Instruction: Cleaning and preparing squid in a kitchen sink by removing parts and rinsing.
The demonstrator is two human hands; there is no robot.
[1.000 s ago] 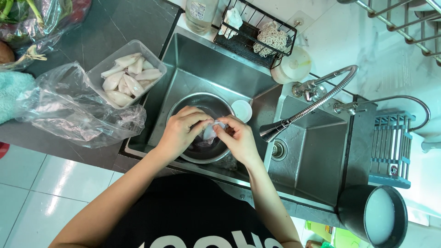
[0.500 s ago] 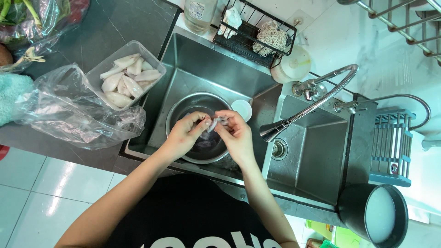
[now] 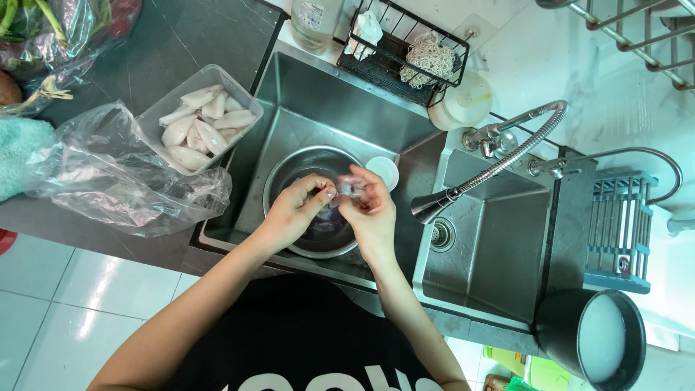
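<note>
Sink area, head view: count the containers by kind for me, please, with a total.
Steel bowl under the left hand and right hand: 1
Clear plastic tub of squid: 1
Wire basket: 1
Dark pot of white liquid: 1
Total: 4

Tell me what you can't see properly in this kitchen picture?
- Head view: the small pale piece between the left hand and right hand is blurred and part covered by fingers.
- The metal bowl contents are hidden under both hands.
- The green vegetables are cut off by the picture's edge.
</note>
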